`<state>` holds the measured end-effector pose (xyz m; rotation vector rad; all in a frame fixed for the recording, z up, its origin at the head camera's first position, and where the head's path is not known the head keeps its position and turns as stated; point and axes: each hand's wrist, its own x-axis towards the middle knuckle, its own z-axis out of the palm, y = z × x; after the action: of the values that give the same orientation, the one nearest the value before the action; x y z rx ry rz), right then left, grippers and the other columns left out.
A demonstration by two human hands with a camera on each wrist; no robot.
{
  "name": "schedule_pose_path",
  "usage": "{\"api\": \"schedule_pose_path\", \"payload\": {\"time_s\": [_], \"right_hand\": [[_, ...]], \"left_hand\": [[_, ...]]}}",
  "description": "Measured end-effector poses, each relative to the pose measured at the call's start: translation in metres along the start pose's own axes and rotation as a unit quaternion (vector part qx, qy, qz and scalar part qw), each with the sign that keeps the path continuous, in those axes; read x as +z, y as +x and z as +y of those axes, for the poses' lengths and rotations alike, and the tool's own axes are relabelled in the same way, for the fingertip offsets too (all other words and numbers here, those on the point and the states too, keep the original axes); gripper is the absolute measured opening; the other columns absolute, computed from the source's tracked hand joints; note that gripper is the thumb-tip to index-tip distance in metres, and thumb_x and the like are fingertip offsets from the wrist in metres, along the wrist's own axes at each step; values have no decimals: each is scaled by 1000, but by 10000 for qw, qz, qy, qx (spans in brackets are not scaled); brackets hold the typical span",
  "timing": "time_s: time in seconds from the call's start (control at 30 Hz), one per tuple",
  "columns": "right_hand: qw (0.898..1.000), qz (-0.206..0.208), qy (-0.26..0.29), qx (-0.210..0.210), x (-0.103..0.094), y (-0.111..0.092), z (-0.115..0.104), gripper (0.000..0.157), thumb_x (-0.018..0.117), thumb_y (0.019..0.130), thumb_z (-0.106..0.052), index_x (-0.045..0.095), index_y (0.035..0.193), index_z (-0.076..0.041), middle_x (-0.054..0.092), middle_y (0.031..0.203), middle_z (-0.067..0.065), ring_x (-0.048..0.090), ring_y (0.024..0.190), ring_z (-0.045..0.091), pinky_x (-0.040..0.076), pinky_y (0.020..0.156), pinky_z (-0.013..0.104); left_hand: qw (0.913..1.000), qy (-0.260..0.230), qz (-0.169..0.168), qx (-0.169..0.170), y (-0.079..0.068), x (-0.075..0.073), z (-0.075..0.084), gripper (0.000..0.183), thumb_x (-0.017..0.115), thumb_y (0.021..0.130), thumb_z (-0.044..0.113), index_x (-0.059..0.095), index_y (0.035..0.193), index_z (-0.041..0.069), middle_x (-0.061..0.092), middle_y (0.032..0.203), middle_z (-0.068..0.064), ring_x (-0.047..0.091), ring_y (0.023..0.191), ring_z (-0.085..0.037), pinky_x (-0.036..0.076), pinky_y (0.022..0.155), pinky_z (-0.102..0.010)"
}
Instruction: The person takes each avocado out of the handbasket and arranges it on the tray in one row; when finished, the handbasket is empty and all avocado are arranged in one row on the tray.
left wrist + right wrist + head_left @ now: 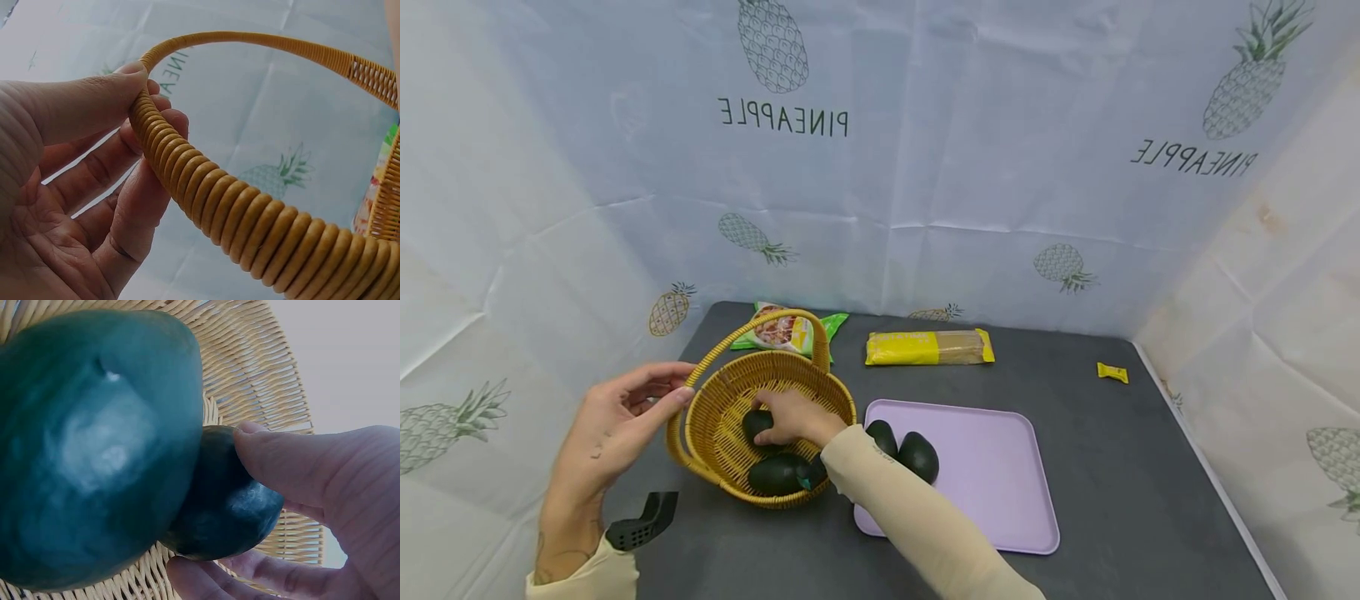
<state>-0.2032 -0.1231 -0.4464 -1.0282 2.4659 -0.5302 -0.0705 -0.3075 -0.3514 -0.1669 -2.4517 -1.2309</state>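
A woven yellow-brown basket [707, 417] stands on the left of the dark table. My left hand [617, 425] pinches its arched handle [237, 209] between thumb and fingers at the left side. Inside the basket, my right hand [790, 417] grips a small dark green avocado [225, 500], thumb on one side and fingers on the other. A second avocado [777, 475] lies in front of it in the basket and looms large in the right wrist view. Two more avocados, one nearer [919, 457] and one partly behind the right sleeve [882, 435], lie on a lilac tray [992, 475].
Behind the basket lies a green and white food bag [782, 333]. A yellow pack of noodles [925, 348] lies at the back middle, and a small yellow wrapped sweet [1112, 372] at the back right. Pineapple-print cloth [925, 167] surrounds the table.
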Motion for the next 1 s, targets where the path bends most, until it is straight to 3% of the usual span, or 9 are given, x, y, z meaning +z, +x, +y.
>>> {"api": "schedule_pose_path", "payload": {"time_s": [0.4,0.77,1.0], "right_hand": [[9996,-39,37,268,4,4,-3,48,73,93,-39,55,135,-23,64,120,-3,58,98,8,50,83,23],[9993,-79,156,344,4,6,-3,59,77,91,-37,51,142,-22,63,128,-3,61,106,8,52,88,24],[9994,-78,225,236,4,5,0,55,80,87,-32,54,136,-26,63,113,-5,56,93,8,50,79,24]], "left_hand": [[10000,-46,-37,-22,1,0,1,26,69,97,8,70,123,5,71,98,8,66,86,-3,53,66,-19],[10000,38,-48,-26,1,0,0,25,69,97,9,71,122,7,72,98,5,65,85,-3,53,65,-20],[10000,61,-41,-56,1,0,0,25,69,97,10,71,122,7,71,97,9,65,85,-3,52,65,-20]]}}
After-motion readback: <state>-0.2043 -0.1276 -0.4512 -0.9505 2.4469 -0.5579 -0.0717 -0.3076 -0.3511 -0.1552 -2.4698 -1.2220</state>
